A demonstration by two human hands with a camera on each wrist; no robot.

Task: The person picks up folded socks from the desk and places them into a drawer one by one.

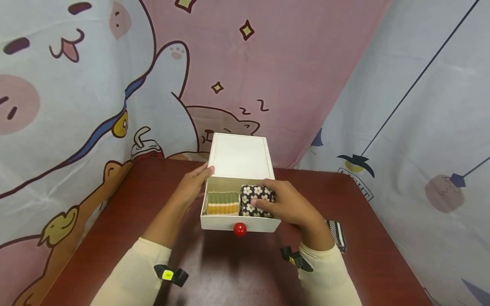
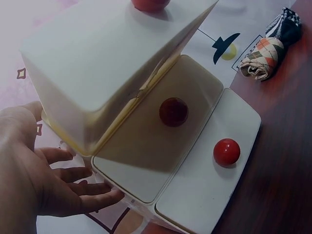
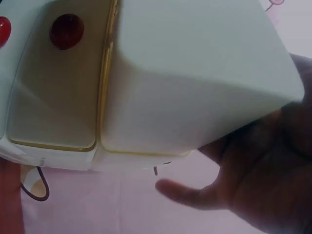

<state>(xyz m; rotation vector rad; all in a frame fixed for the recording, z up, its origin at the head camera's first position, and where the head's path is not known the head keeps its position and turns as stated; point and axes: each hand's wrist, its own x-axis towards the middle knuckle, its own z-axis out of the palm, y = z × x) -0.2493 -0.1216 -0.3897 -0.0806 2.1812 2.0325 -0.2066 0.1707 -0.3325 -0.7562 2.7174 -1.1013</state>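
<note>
The floral sock roll point(image 1: 257, 199), black with white daisies, sits in the right half of the pulled-out drawer point(image 1: 239, 222) of a small white drawer box point(image 1: 239, 156) on the red-brown counter point(image 1: 237, 272), just beside a green-and-yellow striped roll point(image 1: 223, 202) that fills the drawer's left half. The right hand point(image 1: 285, 204) lies over the floral roll with its fingers curved across the top, so its grip looks to be a light hold or press on that roll; the right wrist view shows only part of the hand behind the box and does not settle how tightly it holds. The left hand point(image 1: 193, 187) rests flat against the left side of the box, fingers straight and holding nothing, as the left wrist view confirms point(image 2: 53, 180). As a judgement, the roll is being seated in the drawer, and doing it well means pressing it down evenly until it sits below the drawer's rim, keeping it snug against the striped roll without crushing that one, while the left hand steadies the box against sliding. A red knob point(image 1: 240, 229) marks the drawer front; another rolled pair point(image 1: 337, 234) lies on the counter to the right of the box.
</note>
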